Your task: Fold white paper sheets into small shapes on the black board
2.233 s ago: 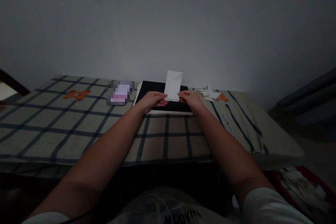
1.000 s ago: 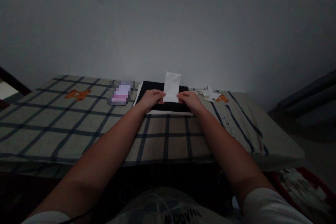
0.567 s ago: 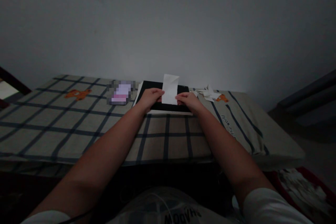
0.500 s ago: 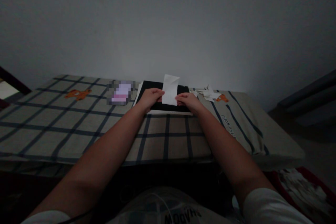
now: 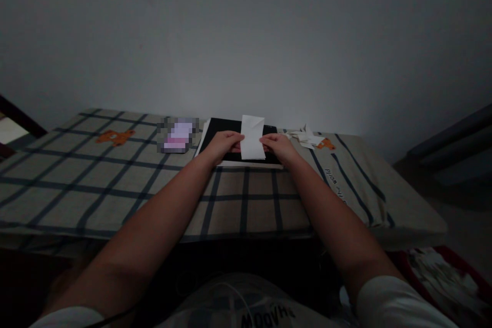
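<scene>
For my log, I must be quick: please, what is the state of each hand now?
Left hand: closed, pinching the left edge of the white paper.
Right hand: closed, pinching the right edge of the white paper.

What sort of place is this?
Probably a room in a home: a checked cloth printed with orange bears covers the table, a lit phone lies on it, and a plain wall rises behind.

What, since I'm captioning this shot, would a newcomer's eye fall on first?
Likely the white paper at the centre, held between left hand and right hand over a black flat object. Next, the lilac-and-pink pixelated item on the checked cloth to the left, then angular pale pieces to the right.
</scene>
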`<state>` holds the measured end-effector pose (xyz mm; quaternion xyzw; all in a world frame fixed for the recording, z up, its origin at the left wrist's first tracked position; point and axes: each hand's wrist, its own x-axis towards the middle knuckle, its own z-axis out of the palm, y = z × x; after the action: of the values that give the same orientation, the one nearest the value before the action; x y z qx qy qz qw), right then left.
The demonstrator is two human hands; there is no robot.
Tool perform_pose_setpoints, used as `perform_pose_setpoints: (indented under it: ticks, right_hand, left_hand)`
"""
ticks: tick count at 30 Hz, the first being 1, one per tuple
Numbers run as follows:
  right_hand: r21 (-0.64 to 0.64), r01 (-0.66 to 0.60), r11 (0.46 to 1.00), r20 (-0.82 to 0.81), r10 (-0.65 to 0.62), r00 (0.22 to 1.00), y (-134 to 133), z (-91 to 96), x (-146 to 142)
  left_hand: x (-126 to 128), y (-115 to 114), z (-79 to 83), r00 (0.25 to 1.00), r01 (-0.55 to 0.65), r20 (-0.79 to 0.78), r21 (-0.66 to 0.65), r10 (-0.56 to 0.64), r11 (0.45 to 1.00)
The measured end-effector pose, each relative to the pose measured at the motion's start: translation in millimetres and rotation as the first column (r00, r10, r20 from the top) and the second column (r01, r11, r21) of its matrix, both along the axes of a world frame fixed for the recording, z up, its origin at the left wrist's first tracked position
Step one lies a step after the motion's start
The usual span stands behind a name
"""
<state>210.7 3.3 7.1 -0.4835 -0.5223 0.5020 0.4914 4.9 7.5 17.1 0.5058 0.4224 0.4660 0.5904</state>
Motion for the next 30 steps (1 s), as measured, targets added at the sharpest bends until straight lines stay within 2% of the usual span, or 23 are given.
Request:
perform_pose_setpoints:
  ticks: [6, 13, 18, 25, 30]
  right_hand:
    - [-0.014, -0.031, 0.999, -0.015, 0.031, 0.999, -0.4, 0.9, -1.0]
    - [-0.002, 0.020, 1.000, -0.033, -0.021, 0.999, -3.5, 5.9, -2.9]
    - [-0.001, 0.022, 1.000, -0.019, -0.022, 1.000, -3.6, 6.3, -2.5]
    - [-0.043, 0.012, 0.999, -0.044, -0.014, 0.999, -5.3, 7.0, -3.8]
    - [-0.017, 0.013, 1.000, -0.080, -0.014, 0.997, -4.3, 7.1, -3.7]
  left_hand:
    - [-0.1, -0.6, 0.4, 0.999, -0.051, -0.008, 0.031, 0.052, 0.998]
    - [3.1, -6.1, 6.0, 0.998, -0.032, -0.047, 0.006, 0.032, 0.999]
    - [1.9, -4.2, 3.2, 1.000, -0.014, 0.016, -0.003, 0.014, 1.000]
    - [2.1, -2.8, 2.2, 0.998, -0.060, -0.024, 0.036, 0.061, 0.998]
    - [2.7, -6.1, 4.7, 0.998, -0.063, -0.014, 0.033, 0.064, 0.997]
